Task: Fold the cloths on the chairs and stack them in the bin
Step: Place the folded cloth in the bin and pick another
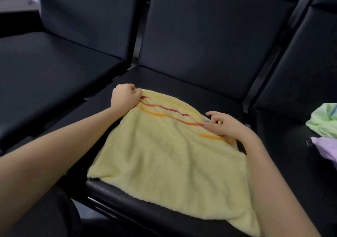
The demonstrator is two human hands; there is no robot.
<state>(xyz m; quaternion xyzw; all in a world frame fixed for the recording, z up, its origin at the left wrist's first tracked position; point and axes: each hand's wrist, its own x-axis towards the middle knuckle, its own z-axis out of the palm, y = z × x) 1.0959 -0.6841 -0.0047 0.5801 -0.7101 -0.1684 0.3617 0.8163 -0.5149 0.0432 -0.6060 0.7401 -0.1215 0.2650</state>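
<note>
A pale yellow cloth [169,156] with orange and red stripes lies spread over the seat of the middle black chair [182,83]. My left hand [124,96] grips the cloth's far left corner with curled fingers. On the far right side my right hand [224,124] pinches the cloth's edge beside the stripes. The near right corner of the cloth hangs over the seat's front edge. No bin is in view.
A light green cloth [324,120] and a lilac cloth [326,149] lie crumpled on the seat of the right chair [291,145]. The left chair [45,76] has a bare seat. The chair backs rise close behind the seats.
</note>
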